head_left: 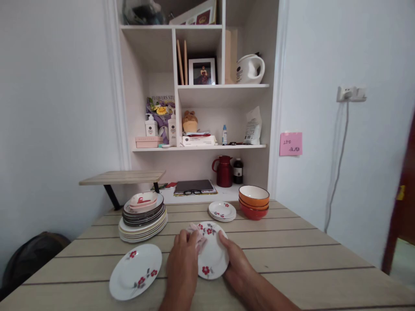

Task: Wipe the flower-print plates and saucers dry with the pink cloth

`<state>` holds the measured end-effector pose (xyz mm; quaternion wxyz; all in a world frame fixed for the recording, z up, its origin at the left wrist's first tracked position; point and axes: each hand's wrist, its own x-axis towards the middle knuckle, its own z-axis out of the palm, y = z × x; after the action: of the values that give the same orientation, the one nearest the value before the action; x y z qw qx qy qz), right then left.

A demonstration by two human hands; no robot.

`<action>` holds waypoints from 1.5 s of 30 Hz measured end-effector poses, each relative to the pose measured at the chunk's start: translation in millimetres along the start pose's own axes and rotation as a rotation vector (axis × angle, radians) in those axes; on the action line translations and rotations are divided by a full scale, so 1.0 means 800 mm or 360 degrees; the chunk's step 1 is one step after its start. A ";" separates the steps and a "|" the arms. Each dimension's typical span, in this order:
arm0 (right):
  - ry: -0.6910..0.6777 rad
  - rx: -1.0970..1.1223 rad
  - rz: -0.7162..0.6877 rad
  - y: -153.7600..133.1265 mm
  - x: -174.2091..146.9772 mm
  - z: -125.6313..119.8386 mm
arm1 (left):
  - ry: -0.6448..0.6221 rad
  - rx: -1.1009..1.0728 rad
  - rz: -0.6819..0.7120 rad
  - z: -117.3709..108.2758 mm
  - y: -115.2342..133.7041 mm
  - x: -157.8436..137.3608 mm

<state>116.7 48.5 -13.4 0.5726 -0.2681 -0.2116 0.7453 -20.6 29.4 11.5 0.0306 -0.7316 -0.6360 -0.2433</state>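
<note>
My right hand [238, 261] grips the right edge of a white plate with red flowers [214, 255], thumb on top and fingers beneath, and the plate is tilted up toward me. Bunched in my left hand [183, 255] is a pale pink cloth [201, 238], pressed against the upper left of that plate. A second flowered plate [134, 270] lies flat on the table to the left of my left hand. Beyond the held plate sits a short stack of small flowered plates [222, 211].
At the back left rises a tall stack of plates [142, 218] topped by small pink-rimmed dishes. Orange and red bowls [253, 203] are nested at the back right. A raised wooden shelf [123, 176] overhangs the far left corner. Behind, a red jug [224, 172] stands by a closed laptop [193, 186].
</note>
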 end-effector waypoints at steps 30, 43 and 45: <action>0.0091 -0.0042 0.0034 -0.013 -0.003 -0.007 | -0.0194 0.0004 0.0557 0.023 0.043 -0.025; 0.0053 -0.0061 -0.0099 0.002 0.000 -0.006 | -0.0023 -0.0008 -0.0011 0.005 0.004 -0.001; 0.0114 -0.0026 -0.0073 -0.001 0.001 -0.009 | -0.0012 0.0054 -0.0032 0.007 0.006 -0.002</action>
<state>121.6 49.8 -18.1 0.5946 -0.2943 -0.2031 0.7201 -14.0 28.8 6.9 0.0382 -0.7255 -0.6475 -0.2301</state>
